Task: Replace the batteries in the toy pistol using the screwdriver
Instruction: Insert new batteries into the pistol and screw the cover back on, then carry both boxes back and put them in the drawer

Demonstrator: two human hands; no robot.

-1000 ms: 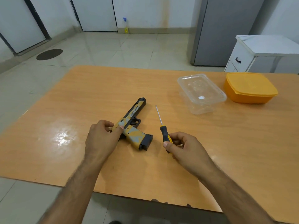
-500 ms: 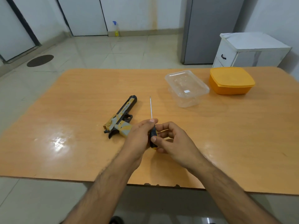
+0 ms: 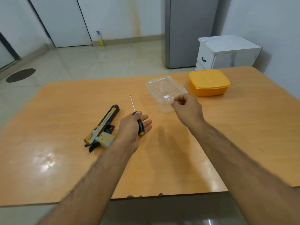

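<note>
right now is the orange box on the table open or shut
Shut. The orange box has its matching lid seated flat across the top, rim overhanging all round. The clear container beside it looks lidded too, seemingly empty.
</note>
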